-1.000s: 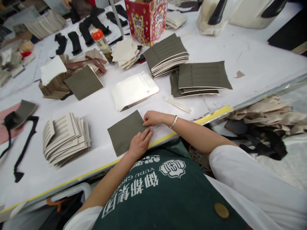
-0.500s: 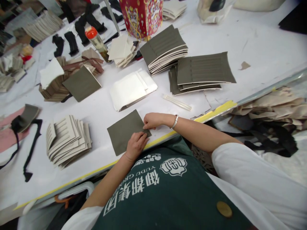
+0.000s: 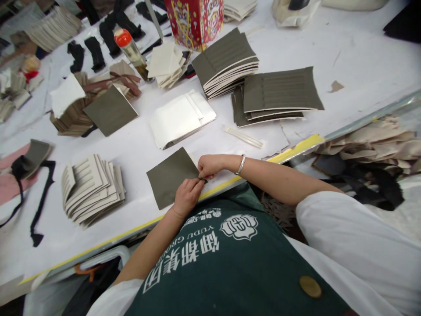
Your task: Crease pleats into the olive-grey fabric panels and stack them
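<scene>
A dark olive rectangular sheet (image 3: pixel 169 175) lies flat near the table's front edge. My left hand (image 3: pixel 187 195) rests on its lower right part, fingers pressed together at the corner. My right hand (image 3: pixel 210 166), with a silver bangle at the wrist, is closed in a pinch on the same corner. That corner looks folded or lifted between the fingertips; the fingers hide most of it. Behind the sheet lies a white folded stack (image 3: pixel 182 120). To its left stands a pile of beige slotted pieces (image 3: pixel 94 191).
Two olive stacks (image 3: pixel 226 61) (image 3: pixel 281 92) lie beyond my hands. A red-capped bottle (image 3: pixel 131 50) and a red patterned bag (image 3: pixel 195 22) stand farther back. Yellow tape (image 3: pixel 296 149) lines the table's front edge. Black straps (image 3: pixel 42 202) lie at the left.
The corner of the sheet under my fingers now looks folded up, where it lay flatter before. Both hands stay almost in place. The whole view has shifted slightly.
</scene>
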The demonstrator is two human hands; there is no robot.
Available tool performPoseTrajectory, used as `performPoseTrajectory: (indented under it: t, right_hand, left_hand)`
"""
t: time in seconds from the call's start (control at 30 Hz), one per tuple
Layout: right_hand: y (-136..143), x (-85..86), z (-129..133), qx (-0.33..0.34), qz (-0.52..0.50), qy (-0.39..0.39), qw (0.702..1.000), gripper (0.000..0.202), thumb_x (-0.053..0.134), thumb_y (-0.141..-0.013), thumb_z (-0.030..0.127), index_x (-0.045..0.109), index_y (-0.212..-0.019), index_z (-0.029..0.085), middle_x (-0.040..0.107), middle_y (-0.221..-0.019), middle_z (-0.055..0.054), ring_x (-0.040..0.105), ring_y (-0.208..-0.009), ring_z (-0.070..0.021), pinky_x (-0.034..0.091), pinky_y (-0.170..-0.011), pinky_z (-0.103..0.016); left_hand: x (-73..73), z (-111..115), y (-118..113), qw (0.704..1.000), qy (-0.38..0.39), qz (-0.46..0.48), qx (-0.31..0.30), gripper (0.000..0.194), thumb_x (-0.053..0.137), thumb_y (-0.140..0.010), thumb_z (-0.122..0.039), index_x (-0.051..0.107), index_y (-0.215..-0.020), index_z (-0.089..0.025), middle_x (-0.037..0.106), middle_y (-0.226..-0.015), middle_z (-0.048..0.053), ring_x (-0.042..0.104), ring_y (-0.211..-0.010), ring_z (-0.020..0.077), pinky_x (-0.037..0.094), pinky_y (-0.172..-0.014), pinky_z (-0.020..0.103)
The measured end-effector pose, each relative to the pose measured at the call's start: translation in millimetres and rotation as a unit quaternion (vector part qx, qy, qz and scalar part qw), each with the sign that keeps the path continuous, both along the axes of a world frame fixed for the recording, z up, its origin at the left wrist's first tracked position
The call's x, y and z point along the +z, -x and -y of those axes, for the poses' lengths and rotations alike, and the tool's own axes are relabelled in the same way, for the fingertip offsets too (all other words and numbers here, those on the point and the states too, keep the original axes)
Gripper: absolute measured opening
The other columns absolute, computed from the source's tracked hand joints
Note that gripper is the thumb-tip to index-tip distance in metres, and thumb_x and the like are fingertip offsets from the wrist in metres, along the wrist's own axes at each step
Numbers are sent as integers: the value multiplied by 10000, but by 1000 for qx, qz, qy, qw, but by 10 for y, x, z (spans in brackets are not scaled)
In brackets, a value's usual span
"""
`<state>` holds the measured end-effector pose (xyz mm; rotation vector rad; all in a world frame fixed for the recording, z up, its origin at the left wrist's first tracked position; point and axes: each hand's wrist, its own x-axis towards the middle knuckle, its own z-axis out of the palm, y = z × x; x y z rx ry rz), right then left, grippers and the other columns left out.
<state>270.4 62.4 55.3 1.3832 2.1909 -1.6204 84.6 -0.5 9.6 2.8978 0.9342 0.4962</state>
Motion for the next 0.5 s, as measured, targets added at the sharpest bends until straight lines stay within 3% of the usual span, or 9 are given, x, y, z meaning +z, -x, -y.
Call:
performPoseTrajectory:
  t: [0.17,0.33,0.5]
  right_hand:
    - [11,64,-10,12,15,-9,1000,191,503,-681,165,665,-623,83,607,-518,-35,486,-466,-97,372,-523,-214]
    - [20,96,0,33,40,-12,999,214,487,-683,167,669,-631,67,619,-540,-57,502,-468,-108,384,-510,-224]
    - [16,41,17,-17,38,50,998,177,500,-690,170,650,-648,86,528,-436,8,446,-414,-77,337,-446,-196]
  left_hand:
    - [9,-23,3,1000,3,-10,-21,239,437,-882,-202,608,-1046,-169,637,-946,76,516,-793,170,441,-751,292]
    - [-14,-2,-11,1000,-2,-4,11,228,453,-885,-299,631,-959,-179,628,-889,72,528,-776,168,435,-735,293]
    - [-23,20,-78,999,-9,7,33,208,475,-875,-316,622,-894,-170,621,-861,73,524,-757,169,418,-710,294]
